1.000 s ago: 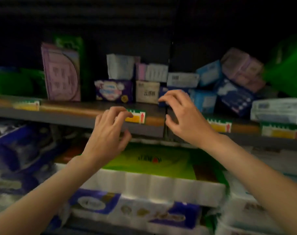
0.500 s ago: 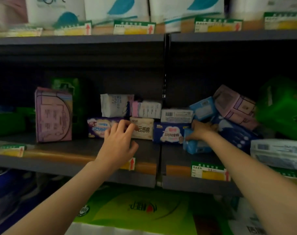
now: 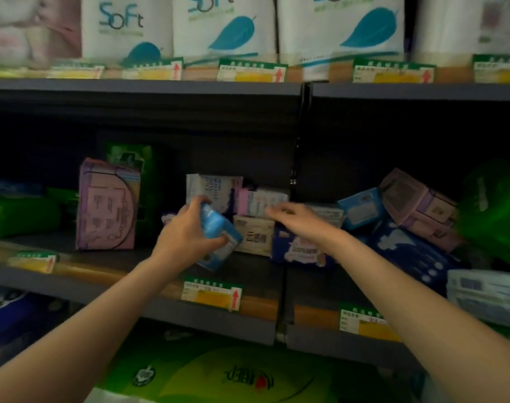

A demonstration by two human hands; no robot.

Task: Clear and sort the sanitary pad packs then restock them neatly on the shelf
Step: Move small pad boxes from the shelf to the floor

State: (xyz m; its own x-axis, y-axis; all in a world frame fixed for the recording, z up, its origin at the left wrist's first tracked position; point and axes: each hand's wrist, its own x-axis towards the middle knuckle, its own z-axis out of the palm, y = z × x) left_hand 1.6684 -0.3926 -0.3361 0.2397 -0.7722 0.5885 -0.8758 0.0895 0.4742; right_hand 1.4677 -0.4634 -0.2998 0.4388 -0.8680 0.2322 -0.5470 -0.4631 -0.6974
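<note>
My left hand (image 3: 186,231) grips a light blue pad pack (image 3: 218,234), tilted above the middle shelf (image 3: 131,269). My right hand (image 3: 294,221) reaches over the dark blue pack (image 3: 300,248) toward a pink and white pack (image 3: 262,200); it is blurred and its fingers look stretched out, holding nothing. A beige pack (image 3: 256,235) and a white pack (image 3: 213,189) stand behind the hands. A tall pink pack (image 3: 106,205) stands at the left with a green pack (image 3: 131,158) behind it. Blue and pink packs (image 3: 416,205) lie piled untidily at the right.
Green packs (image 3: 21,213) lie at the far left and a green pack (image 3: 495,205) at the far right. White tissue rolls (image 3: 224,27) fill the shelf above. Green-wrapped tissue (image 3: 218,373) lies below. A vertical divider (image 3: 298,141) splits the shelf. Price tags (image 3: 211,292) line the edges.
The light blue pack has passed from my right hand, which held it at the right pile, to my left hand. My right hand has moved left toward the middle packs. The view has risen.
</note>
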